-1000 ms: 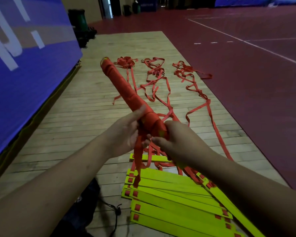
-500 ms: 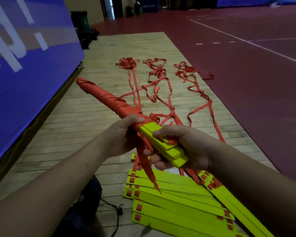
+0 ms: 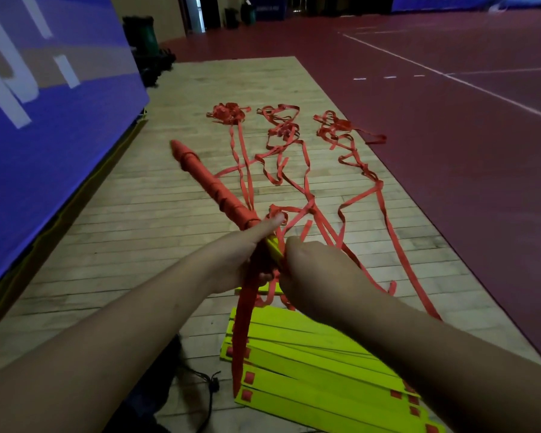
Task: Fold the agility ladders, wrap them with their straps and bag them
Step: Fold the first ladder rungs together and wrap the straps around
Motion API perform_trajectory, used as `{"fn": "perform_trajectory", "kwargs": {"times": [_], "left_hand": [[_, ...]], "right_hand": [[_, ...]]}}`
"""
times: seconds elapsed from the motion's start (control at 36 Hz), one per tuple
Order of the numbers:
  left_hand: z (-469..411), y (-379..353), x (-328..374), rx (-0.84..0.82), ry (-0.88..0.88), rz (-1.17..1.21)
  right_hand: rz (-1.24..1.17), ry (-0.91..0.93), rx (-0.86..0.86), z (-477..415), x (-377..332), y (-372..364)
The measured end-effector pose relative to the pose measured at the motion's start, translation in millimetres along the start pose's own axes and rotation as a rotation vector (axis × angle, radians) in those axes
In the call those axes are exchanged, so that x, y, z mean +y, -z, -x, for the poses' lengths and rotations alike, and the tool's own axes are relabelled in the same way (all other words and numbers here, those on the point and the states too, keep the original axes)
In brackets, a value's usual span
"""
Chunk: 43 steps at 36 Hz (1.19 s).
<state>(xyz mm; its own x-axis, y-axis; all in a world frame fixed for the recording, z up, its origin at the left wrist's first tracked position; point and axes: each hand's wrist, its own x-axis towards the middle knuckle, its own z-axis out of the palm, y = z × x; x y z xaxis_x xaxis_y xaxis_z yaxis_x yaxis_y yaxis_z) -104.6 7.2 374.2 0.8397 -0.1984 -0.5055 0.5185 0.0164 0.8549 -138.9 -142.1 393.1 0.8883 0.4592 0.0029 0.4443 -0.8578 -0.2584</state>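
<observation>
Left hand [image 3: 235, 260] grips the strap-wrapped ladder bundle [image 3: 213, 182], thumb stretched along it; right hand [image 3: 319, 276] at its yellow end — fingers hidden, can't tell.

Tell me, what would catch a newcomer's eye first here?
A long bundle wrapped in red strap, gripped mid-frame by the left hand and right hand, pointing up-left. Below the hands, a stack of bright yellow rungs lies on the wooden floor, and loose red straps trail in tangles beyond, beside the dark red court.
</observation>
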Motion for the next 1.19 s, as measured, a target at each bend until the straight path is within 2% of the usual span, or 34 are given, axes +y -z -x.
{"fn": "perform_trajectory", "kwargs": {"times": [0.06,0.11,0.19,0.25,0.31,0.36,0.42,0.58,0.69,0.78,0.86,0.94,1.0,1.06,1.14,1.19], "left_hand": [[-1.8,1.9,-1.3,0.005,-0.009,0.042],[-1.3,8.5,-0.1,-0.021,-0.022,0.098],[1.4,20.1,6.5,-0.028,-0.076,0.152],[4.1,25.3,10.5,-0.066,-0.105,0.165],[6.7,29.5,11.2,-0.129,-0.125,0.168],[10.4,31.9,10.7,-0.189,-0.134,0.140],[13.2,34.8,9.8,-0.224,-0.131,0.107],[16.0,40.9,13.7,-0.238,-0.078,0.053],[13.7,36.0,13.3,-0.114,0.019,0.061],[10.9,29.1,11.6,-0.094,0.043,0.036],[5.6,18.6,8.6,-0.062,0.060,0.038],[0.9,10.3,2.9,0.028,0.026,0.011],[-1.0,11.4,1.4,0.081,0.020,0.048],[-0.5,17.1,3.7,0.111,0.001,0.109],[1.1,26.6,10.1,0.102,-0.055,0.170],[5.6,28.1,13.7,0.021,-0.086,0.198]], "right_hand": [[0.032,0.024,0.046,-1.4,0.8,-5.5],[-0.087,-0.003,0.042,-4.0,2.2,-4.6],[-0.625,-0.154,-0.021,-8.7,5.8,5.9],[-1.039,-0.308,-0.133,-8.9,11.7,12.3],[-1.328,-0.401,-0.327,-5.3,11.5,19.4],[-1.529,-0.451,-0.537,-2.5,7.5,23.3],[-1.650,-0.475,-0.611,-1.0,4.8,24.7],[-1.477,-0.279,-0.345,-2.3,7.9,25.3],[-0.942,-0.192,-0.130,-4.4,13.9,20.9],[-0.648,-0.113,-0.063,-5.3,15.0,12.5],[-0.233,-0.042,-0.028,-7.3,11.7,3.8],[-0.062,-0.012,0.029,-6.1,4.4,-1.3],[-0.070,0.020,0.083,-6.2,3.2,-3.8],[-0.222,0.012,0.099,-6.4,2.3,-3.4],[-0.794,-0.166,0.038,-7.3,0.9,4.5],[-1.278,-0.324,-0.107,-8.1,3.2,12.3]]}}
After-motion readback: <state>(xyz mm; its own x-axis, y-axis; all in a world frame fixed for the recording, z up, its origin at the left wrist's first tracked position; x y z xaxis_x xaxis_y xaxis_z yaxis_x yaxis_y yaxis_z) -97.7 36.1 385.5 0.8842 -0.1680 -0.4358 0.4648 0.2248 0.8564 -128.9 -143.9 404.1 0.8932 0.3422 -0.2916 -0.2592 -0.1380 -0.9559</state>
